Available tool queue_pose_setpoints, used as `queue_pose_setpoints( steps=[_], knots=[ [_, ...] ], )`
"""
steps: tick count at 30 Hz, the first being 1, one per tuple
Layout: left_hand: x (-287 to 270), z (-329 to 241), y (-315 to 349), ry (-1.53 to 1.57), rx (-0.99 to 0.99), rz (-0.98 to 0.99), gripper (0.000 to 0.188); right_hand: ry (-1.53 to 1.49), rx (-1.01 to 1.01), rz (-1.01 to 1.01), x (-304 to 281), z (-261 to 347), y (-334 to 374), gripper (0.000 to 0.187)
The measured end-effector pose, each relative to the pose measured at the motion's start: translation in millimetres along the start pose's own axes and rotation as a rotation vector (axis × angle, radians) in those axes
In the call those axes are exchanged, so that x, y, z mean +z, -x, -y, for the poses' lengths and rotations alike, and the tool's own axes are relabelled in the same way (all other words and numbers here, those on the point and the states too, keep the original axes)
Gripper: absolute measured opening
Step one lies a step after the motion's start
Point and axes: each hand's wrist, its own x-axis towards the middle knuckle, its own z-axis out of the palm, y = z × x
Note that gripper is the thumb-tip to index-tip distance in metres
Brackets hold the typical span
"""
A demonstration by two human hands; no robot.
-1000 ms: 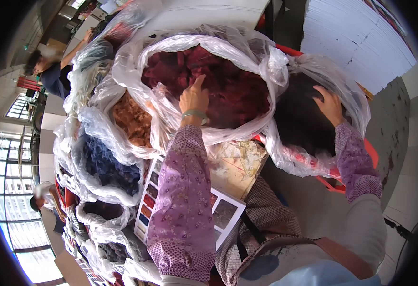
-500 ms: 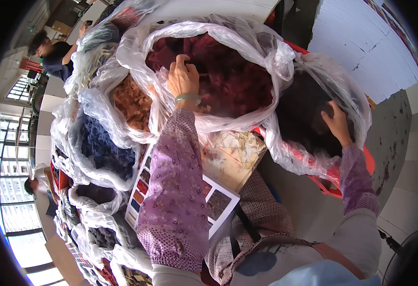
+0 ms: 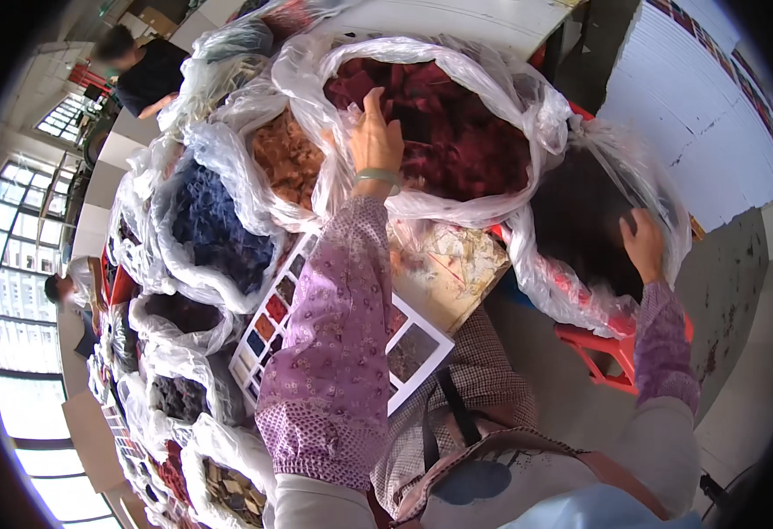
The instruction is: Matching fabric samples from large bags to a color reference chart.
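Note:
My left hand (image 3: pixel 376 141) is over the left rim of a large bag of dark red fluffy scraps (image 3: pixel 466 132). Its fingers are bent together, the index pointing up beside a flat dark red patch; whatever sits in the grip is hidden. A pale green bangle (image 3: pixel 378 176) circles that wrist. On the right, my right hand (image 3: pixel 644 247) hangs over a bag of very dark, nearly black material (image 3: pixel 580 220), fingers apart and nothing seen in them. Below my left forearm lies a white-framed colour sample board (image 3: pixel 422 353), partly covered by the purple sleeve.
Bags of orange-brown (image 3: pixel 288 157) and blue scraps (image 3: pixel 215 225) stand at left, with several smaller bags nearer. A stained pale board (image 3: pixel 444 264) lies in the middle. A red stool (image 3: pixel 607 353) supports the dark bag. Another person (image 3: pixel 144 75) works at far left.
The view has shifted, so the bags sit further right in the picture. My left hand stays at the dark red bag's rim, its index now straighter. My right fingers have drawn in slightly.

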Motion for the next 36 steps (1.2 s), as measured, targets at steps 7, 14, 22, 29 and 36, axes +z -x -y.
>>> queue_pose_setpoints(
  steps=[7, 14, 22, 29, 36],
  knots=[
    [-60.8, 16.9, 30.5, -0.064, 0.147, -0.075, 0.050, 0.244, 0.015, -0.215, -6.2, -15.9, 13.3, 0.023],
    [-249.2, 62.2, 156.8, -0.126, -0.109, -0.097, 0.028, 0.078, 0.007, -0.236, -40.8, 31.3, -2.7, 0.039],
    [-381.4, 92.2, 384.7, -0.499, -0.525, -0.205, 0.031, -0.717, -0.595, 0.154, -10.6, 325.2, 68.1, 0.030],
    [-377.4, 102.6, 461.2, -0.277, -0.517, -0.270, 0.027, -1.238, -0.338, 1.011, -47.0, 502.5, 200.1, 0.037],
    [-336.9, 114.7, 491.7, -0.130, -0.443, -0.113, 0.024, -1.139, -0.411, 1.033, -24.3, 517.3, 275.5, 0.026]
  ],
)
